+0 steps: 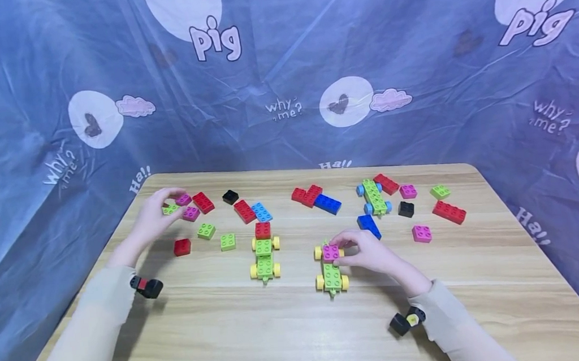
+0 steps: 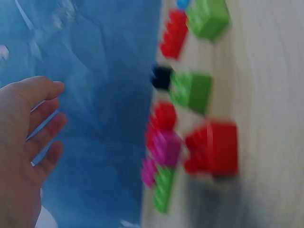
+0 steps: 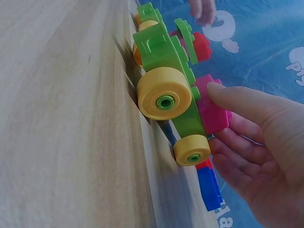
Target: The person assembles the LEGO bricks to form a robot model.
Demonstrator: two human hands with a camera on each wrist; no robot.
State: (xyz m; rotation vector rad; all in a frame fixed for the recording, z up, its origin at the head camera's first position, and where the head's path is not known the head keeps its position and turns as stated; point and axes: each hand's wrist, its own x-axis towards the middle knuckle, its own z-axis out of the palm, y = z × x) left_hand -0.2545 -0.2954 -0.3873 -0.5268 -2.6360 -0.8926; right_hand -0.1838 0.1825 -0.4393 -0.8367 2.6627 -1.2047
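My right hand (image 1: 369, 252) pinches a magenta building brick (image 3: 213, 105) between thumb and fingers. The brick sits on the far end of a green wheeled base (image 1: 332, 279) with yellow wheels (image 3: 164, 93). My left hand (image 2: 28, 128) is raised over the table's far left, its fingers loosely bent and nothing between them. Near it in the head view lie a lime green brick (image 1: 170, 209), two magenta bricks (image 1: 190, 213) and a red brick (image 1: 203, 202). A second yellow-wheeled green base (image 1: 264, 267) stands left of the first, with a green brick on it and a red brick (image 1: 263, 229) at its far end.
A blue-wheeled green base (image 1: 374, 196) stands at the back right among red, magenta, green, black and blue bricks. Blue (image 1: 327, 203) and red bricks lie at the back middle. Behind the wooden table (image 1: 220, 333) hangs a blue printed cloth (image 1: 269, 46).
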